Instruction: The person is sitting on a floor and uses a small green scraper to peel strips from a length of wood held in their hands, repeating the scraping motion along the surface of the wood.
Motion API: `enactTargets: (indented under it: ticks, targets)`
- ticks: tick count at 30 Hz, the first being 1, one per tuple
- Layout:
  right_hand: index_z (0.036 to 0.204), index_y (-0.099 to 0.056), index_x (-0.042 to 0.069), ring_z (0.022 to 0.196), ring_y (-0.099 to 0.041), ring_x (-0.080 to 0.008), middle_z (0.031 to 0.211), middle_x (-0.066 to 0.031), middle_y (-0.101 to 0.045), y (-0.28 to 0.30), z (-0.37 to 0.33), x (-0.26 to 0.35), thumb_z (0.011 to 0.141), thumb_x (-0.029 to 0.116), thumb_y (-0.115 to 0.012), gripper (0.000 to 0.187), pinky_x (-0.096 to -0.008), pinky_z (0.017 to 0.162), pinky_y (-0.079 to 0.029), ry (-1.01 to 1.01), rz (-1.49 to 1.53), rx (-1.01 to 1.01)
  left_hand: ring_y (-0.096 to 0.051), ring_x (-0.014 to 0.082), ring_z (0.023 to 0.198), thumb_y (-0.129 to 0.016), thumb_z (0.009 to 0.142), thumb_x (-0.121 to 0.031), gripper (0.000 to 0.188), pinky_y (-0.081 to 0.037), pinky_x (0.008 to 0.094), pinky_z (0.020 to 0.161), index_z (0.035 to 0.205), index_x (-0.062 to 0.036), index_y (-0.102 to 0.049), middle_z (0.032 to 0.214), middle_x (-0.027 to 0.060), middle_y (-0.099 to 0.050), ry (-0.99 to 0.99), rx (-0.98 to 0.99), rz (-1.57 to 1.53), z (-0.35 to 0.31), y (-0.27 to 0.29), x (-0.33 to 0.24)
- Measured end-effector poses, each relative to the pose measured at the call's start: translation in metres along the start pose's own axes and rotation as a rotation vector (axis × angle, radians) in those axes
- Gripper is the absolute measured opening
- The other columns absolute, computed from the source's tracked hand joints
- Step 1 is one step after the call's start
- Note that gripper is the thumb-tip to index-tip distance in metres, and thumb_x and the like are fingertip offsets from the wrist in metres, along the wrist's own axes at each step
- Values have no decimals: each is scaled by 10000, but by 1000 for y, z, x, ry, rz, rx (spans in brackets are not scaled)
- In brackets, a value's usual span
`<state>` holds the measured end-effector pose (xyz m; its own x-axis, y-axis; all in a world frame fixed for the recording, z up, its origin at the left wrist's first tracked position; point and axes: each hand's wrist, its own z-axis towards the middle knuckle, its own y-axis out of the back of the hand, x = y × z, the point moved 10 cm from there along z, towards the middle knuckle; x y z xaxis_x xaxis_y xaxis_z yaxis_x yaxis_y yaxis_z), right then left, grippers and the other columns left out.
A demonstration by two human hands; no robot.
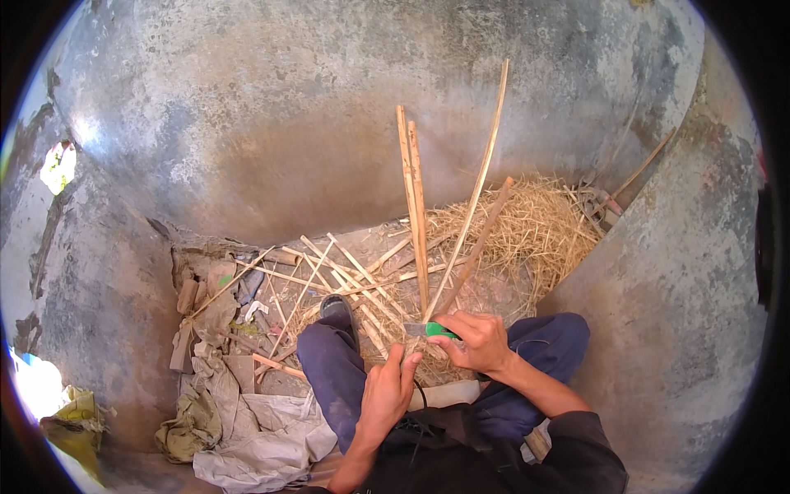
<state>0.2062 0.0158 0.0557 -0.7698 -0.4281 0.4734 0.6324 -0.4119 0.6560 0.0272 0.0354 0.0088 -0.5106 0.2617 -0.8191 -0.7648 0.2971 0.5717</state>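
My right hand [479, 342] is closed round the green handle [441, 330] of a knife. The knife's short grey blade [415, 328] points left, at the lower ends of several long wooden strips. Two straight tan strips [417, 206] rise close together there. A thin pale strip [481, 173] bends up to the right, and a browner strip [485, 235] slants beside it. Just below the blade, my left hand [387, 393] is curled with its thumb up. What lies inside its fingers is hidden, and whether the strips reach it I cannot tell.
Loose sticks [350, 272] lie crossed on the ground ahead of my legs. A heap of straw-like shavings [535, 230] sits at the right against the curved grey wall [329, 107]. Crumpled pale cloth [267, 436] and wood scraps [188, 309] are at the left.
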Motion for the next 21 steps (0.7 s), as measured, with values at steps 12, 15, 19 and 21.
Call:
enactTargets:
  ticks: [12, 15, 19, 21]
  targets:
    - [1134, -833, 43, 795, -811, -323, 976, -156, -831, 71, 30, -88, 990, 324, -818, 316, -399, 685, -622, -152, -91, -209, -662, 575, 770, -589, 1161, -344, 327, -473, 634, 652, 1078, -28, -583, 724, 313, -639, 82, 76, 77, -29, 6, 6]
    - [1137, -831, 39, 808, -813, -324, 987, -163, -830, 81, 42, -85, 993, 328, -817, 323, -390, 695, -624, -140, -141, -203, -676, 557, 764, -608, 1155, -323, 313, -483, 603, 643, 1063, -25, -585, 718, 298, -640, 66, 68, 61, -27, 8, 6]
    - [1144, -827, 34, 830, -818, -314, 984, -170, -827, 86, 47, -80, 997, 339, -814, 340, -385, 715, -623, -158, -73, -177, -685, 532, 743, -630, 1144, -288, 296, -491, 560, 634, 1034, -18, -583, 717, 280, -640, 31, 90, -36, -28, 19, 11]
    - [1147, -822, 27, 811, -808, -293, 952, -167, -816, 78, 46, -77, 1000, 341, -813, 347, -379, 704, -608, -190, 50, -133, -684, 524, 734, -642, 1138, -282, 297, -492, 544, 631, 1025, -15, -581, 718, 271, -643, -4, 91, -57, -27, 26, 11]
